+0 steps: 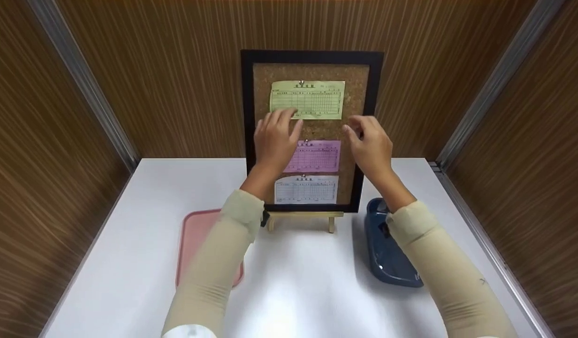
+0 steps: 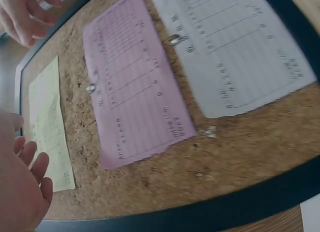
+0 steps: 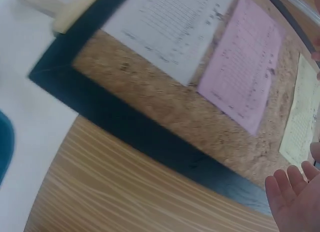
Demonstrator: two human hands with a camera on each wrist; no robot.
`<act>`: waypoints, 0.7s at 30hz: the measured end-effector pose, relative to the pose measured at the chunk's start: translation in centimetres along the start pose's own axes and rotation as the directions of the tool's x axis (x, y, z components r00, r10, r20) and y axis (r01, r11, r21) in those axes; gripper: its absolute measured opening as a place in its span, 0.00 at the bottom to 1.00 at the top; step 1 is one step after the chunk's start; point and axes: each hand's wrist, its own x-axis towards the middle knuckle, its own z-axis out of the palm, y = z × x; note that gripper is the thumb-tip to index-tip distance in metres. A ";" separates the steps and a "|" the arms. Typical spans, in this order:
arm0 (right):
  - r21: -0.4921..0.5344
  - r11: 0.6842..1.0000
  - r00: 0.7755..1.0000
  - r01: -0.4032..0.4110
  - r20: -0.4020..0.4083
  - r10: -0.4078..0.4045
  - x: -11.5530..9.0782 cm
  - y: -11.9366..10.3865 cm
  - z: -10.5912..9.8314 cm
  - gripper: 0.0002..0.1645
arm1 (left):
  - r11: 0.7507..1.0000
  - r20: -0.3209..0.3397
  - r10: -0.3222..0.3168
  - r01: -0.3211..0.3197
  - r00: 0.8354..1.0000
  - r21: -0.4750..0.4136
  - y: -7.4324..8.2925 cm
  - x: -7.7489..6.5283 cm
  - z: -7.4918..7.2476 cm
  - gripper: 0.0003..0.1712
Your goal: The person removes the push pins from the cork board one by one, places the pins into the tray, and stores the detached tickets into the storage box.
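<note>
A black-framed corkboard (image 1: 320,128) leans upright, with three printed slips pinned one above another. At the top is a yellow-green slip (image 1: 317,97), in the middle a pink slip (image 1: 319,157), and at the bottom a white slip (image 1: 306,191). Each has a small pin at its upper edge. My left hand (image 1: 275,143) is raised in front of the board, its loosely bent fingers overlapping the yellow-green slip's lower left corner in the head view. To the right of that slip, my right hand (image 1: 372,145) hovers by the frame's right side, fingers relaxed, holding nothing.
A small wooden easel (image 1: 308,214) supports the board on the white table (image 1: 289,281). On the left lies a pink tray (image 1: 195,234), partly under the left forearm. A dark blue tray (image 1: 387,263) stands on the right. Wood-patterned walls (image 1: 176,70) enclose the back and sides.
</note>
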 end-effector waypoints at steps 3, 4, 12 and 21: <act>0.003 1.000 1.000 0.005 -0.020 -0.005 1.3 -0.8 0.0 0.18 | 1.000 0.004 -0.003 0.003 1.000 -0.015 0.5 1.2 0.3 0.18; 0.003 1.000 1.000 0.005 -0.029 -0.005 1.7 -1.0 -0.1 0.17 | 1.000 0.005 -0.003 0.003 1.000 -0.021 0.7 1.6 0.4 0.18; -0.025 0.999 0.997 0.032 -0.072 -0.033 5.0 -2.4 0.2 0.15 | 0.997 0.011 -0.065 0.065 0.998 -0.034 1.0 4.0 0.6 0.18; 0.013 0.998 0.995 -0.058 -0.076 0.059 7.0 -1.3 1.2 0.17 | 0.994 -0.010 -0.095 0.094 0.995 -0.057 0.9 5.6 1.5 0.17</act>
